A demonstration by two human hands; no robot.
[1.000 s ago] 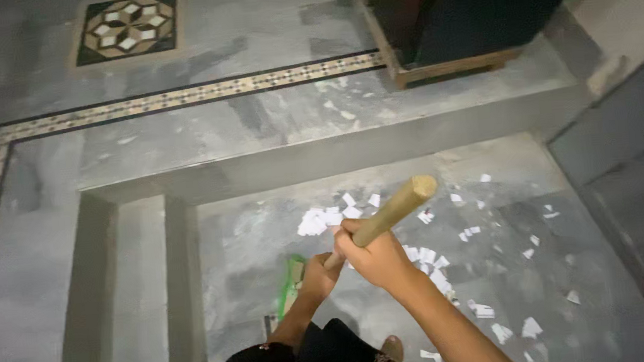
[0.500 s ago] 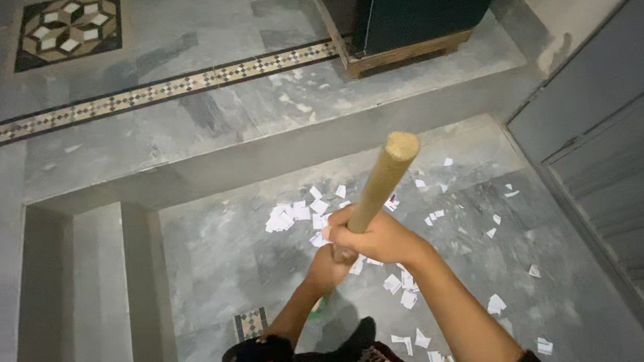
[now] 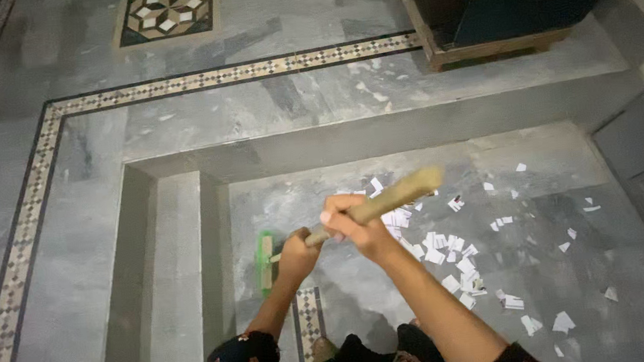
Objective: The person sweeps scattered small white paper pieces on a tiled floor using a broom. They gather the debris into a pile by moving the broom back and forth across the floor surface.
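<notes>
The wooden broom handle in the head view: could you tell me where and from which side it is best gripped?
Grip the wooden handle along its round shaft, coming from above with fingers wrapped around it. It slants from the green broom head on the floor up to its free end at the right. The right hand grips high, the left hand lower, which should give good leverage.

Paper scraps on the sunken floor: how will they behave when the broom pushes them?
The paper scraps look thin, small and flat, so probably very light and apt to flutter or scatter rather than slide together. The stone floor looks smooth, so some may skid under the green broom head.
</notes>
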